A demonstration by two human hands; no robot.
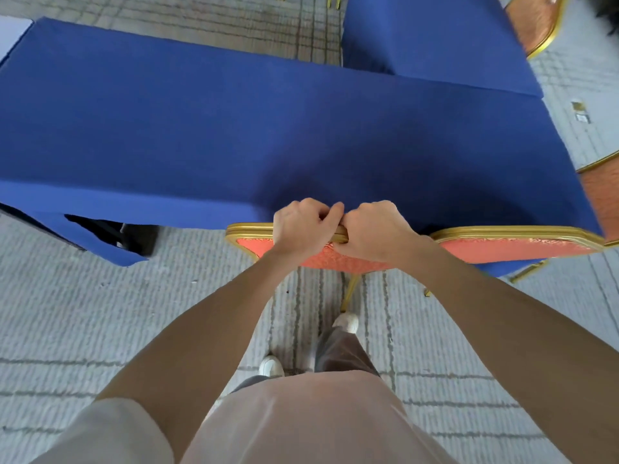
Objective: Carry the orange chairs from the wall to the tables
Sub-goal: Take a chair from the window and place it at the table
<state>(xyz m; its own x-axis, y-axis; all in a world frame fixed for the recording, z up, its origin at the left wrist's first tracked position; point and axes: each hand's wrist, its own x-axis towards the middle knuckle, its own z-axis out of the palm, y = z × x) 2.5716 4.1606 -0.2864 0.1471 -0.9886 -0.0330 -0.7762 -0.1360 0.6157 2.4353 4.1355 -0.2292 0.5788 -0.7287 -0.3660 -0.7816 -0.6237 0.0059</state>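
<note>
Left grip [303, 229] and right grip [371, 232], side by side, clutch the top rail of an orange chair [249, 245] drawn up to the blue table [201, 128] just beyond them. A second chair [509, 246] beside the right grip looks already placed, and this one seems nearly delivered.

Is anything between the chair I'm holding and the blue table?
Nothing visible. The left hand and right hand grip the chair by its top rail, and its back is at the table edge. A second chair stands beside it on the right, out of the path. What lies under the table is hidden.
</note>
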